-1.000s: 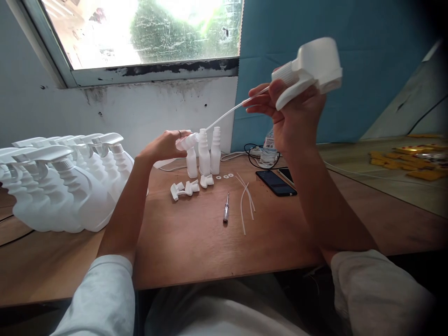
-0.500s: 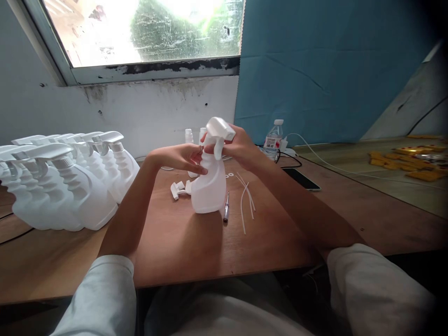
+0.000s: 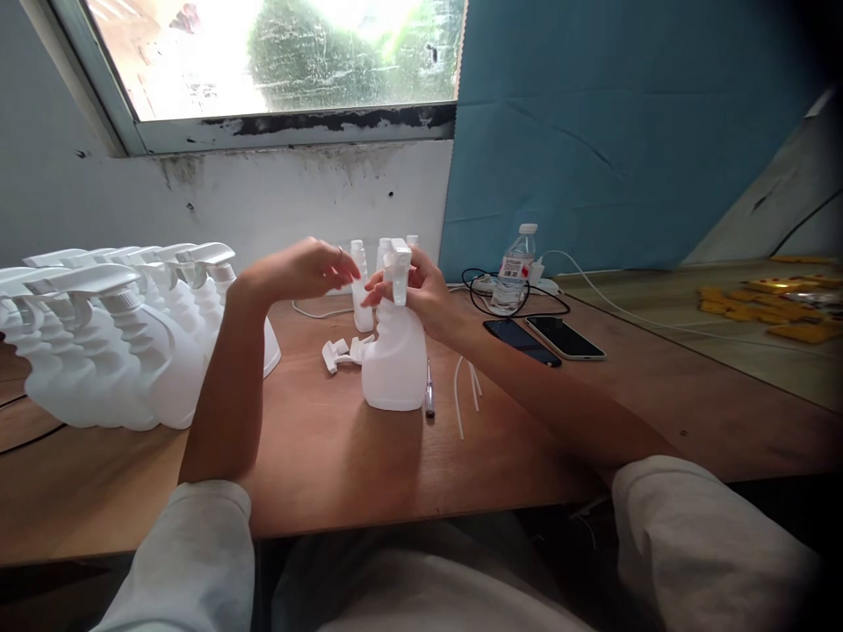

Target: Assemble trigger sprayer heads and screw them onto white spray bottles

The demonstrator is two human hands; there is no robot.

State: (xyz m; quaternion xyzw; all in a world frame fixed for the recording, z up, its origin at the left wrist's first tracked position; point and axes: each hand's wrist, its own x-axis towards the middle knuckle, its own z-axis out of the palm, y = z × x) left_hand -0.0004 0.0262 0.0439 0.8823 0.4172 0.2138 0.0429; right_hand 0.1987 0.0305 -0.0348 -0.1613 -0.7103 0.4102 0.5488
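A translucent white spray bottle (image 3: 393,373) stands upright on the wooden table in front of me, its white trigger head (image 3: 398,261) turned toward me. My right hand (image 3: 425,290) is closed round the bottle's neck, just under the head. To the left, my left hand (image 3: 316,268) hangs in the air apart from the bottle, fingers loosely spread and holding nothing. Loose white trigger parts (image 3: 342,353) lie left of the bottle's base. A screwdriver (image 3: 429,395) with a clear handle lies close by its right side. Thin white tubes (image 3: 459,399) rest further right.
Several assembled spray bottles (image 3: 125,351) crowd the table's left side. Narrow white bottles (image 3: 359,290) stand behind the middle. At the back right are a water bottle (image 3: 514,272), black cables and two phones (image 3: 565,338). Yellow packets (image 3: 757,303) lie at far right.
My left hand has let go of the bottle and moved left and up. The spray head has turned from pointing right to facing me, with my right hand still at the neck.
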